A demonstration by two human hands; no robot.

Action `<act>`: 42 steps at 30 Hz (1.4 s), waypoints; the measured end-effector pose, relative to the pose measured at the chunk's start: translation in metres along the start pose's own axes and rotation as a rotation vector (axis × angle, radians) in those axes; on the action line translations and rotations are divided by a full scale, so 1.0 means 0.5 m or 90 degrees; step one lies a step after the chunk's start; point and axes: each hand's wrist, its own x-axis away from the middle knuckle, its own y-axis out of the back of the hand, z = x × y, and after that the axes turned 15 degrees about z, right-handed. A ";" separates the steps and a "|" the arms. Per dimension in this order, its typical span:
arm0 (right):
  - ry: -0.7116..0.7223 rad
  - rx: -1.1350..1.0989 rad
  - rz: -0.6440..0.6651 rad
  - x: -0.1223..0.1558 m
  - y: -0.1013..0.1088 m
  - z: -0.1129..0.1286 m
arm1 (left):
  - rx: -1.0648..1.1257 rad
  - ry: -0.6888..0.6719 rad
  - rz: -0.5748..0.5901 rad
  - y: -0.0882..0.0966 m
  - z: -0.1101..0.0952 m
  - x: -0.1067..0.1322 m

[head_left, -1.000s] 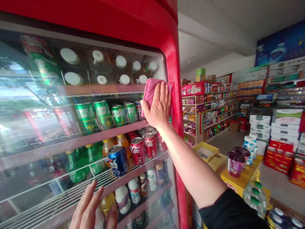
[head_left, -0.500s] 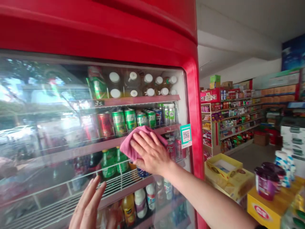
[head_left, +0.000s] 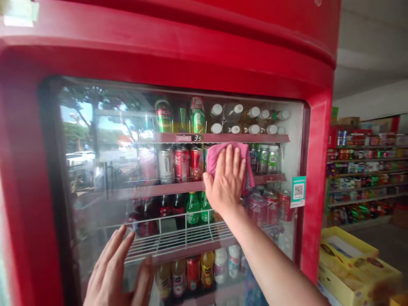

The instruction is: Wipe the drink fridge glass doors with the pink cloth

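My right hand (head_left: 225, 182) holds a pink cloth (head_left: 250, 172) flat against the glass door (head_left: 110, 204) of a red drinks fridge (head_left: 204, 63). Its fingers are stretched upward over the cloth, which covers part of the row of cans behind the glass. At the lower left, my left hand (head_left: 106, 272) is raised near the same door with its fingers apart and nothing in it. Whether its fingertips touch the glass I cannot tell.
Behind the glass are shelves of cans (head_left: 182, 163) and bottles (head_left: 207, 265). A QR code sticker (head_left: 298, 191) is on the door's right side. To the right are yellow boxes (head_left: 357, 272) and stocked store shelves (head_left: 366, 174). Trees and cars reflect in the glass.
My right hand and the cloth have moved up across the glass, from the shelf edge to over the cans. The view has swung left, showing more of the fridge. My left hand remains raised.
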 end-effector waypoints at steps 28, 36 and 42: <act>0.045 0.027 0.004 0.010 -0.035 0.241 | 0.096 0.017 -0.011 0.031 0.149 0.036; 0.456 0.054 0.091 0.103 -0.064 0.264 | 0.136 -0.026 -0.027 0.032 0.138 0.030; 0.223 0.057 0.049 -0.023 -0.018 0.277 | 0.126 0.002 -0.025 0.072 0.160 0.067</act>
